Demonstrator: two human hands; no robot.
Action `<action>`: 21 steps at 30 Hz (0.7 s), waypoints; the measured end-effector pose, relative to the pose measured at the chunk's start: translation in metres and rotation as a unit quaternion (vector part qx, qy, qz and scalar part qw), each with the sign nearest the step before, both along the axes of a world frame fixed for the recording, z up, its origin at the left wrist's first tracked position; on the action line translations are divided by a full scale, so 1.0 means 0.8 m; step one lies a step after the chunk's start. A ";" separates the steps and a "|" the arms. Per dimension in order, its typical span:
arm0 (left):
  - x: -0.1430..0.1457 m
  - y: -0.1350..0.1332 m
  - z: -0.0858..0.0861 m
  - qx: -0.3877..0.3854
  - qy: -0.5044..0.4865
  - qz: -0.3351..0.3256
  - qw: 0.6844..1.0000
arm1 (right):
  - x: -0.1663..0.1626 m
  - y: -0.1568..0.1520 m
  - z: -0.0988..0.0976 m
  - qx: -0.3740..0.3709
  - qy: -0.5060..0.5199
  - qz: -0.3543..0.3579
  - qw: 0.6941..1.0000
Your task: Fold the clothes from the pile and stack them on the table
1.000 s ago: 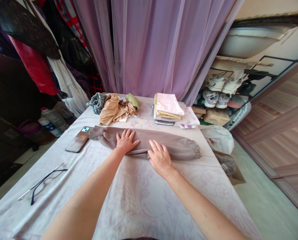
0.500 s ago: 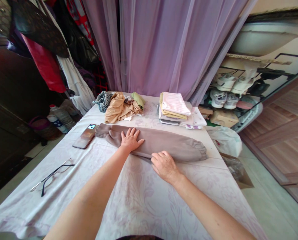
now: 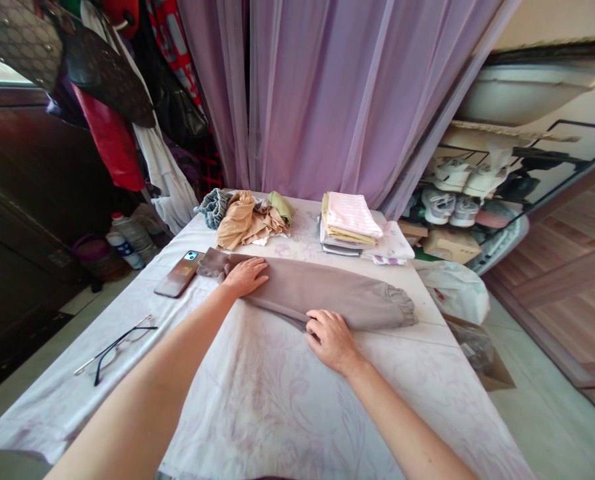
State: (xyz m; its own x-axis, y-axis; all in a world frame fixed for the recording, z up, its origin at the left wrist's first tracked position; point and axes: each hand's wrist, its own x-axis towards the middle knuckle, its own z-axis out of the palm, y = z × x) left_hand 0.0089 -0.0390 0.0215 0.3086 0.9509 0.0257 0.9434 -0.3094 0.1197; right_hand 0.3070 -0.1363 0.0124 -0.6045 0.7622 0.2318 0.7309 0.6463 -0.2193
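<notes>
Grey-brown trousers (image 3: 297, 283), folded into a long strip with gathered elastic at the ends, lie across the table. My left hand (image 3: 244, 275) rests on them near their left end, palm down and fingers stretched out. At their near edge, right of the middle, my right hand (image 3: 331, 339) has its fingers curled over the cloth. Its thumb is low by the edge, where a darker under-layer shows. What lies beneath the right fingers is partly hidden.
On the white patterned tablecloth (image 3: 277, 407) lie a phone (image 3: 177, 275) and glasses (image 3: 114, 350) at the left. A crumpled clothes heap (image 3: 242, 220) and a folded stack (image 3: 350, 223) sit at the back. A purple curtain (image 3: 322, 93) hangs behind; a shoe rack stands right.
My left hand has slid left along the trousers towards their gathered left end. My right hand stays at the near edge, with its fingers slightly shifted. The view has moved a little.
</notes>
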 end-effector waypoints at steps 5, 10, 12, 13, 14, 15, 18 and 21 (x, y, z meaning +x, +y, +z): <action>-0.033 -0.009 0.030 0.007 0.015 0.008 1.000 | -0.001 -0.008 -0.018 0.026 0.070 -0.026 0.997; -0.081 -0.021 0.050 0.038 0.053 0.120 0.991 | 0.000 -0.009 -0.024 0.030 0.081 -0.025 0.996; -0.095 -0.020 0.052 0.011 0.062 0.173 0.983 | 0.000 -0.008 -0.025 0.035 0.083 -0.026 0.996; -0.099 -0.018 0.051 -0.011 0.062 0.188 0.980 | 0.000 -0.008 -0.026 0.038 0.085 -0.026 0.995; -0.103 -0.015 0.051 -0.032 0.062 0.196 0.978 | 0.001 -0.008 -0.028 0.043 0.086 -0.025 0.995; -0.104 -0.013 0.050 -0.049 0.062 0.198 0.977 | 0.001 -0.008 -0.029 0.048 0.087 -0.024 0.995; -0.102 -0.006 0.047 -0.058 0.065 0.192 0.978 | 0.002 -0.008 -0.032 0.066 0.078 -0.010 0.995; -0.095 -0.002 0.046 -0.041 0.068 0.192 0.978 | 0.002 -0.008 -0.033 0.079 0.064 0.006 0.995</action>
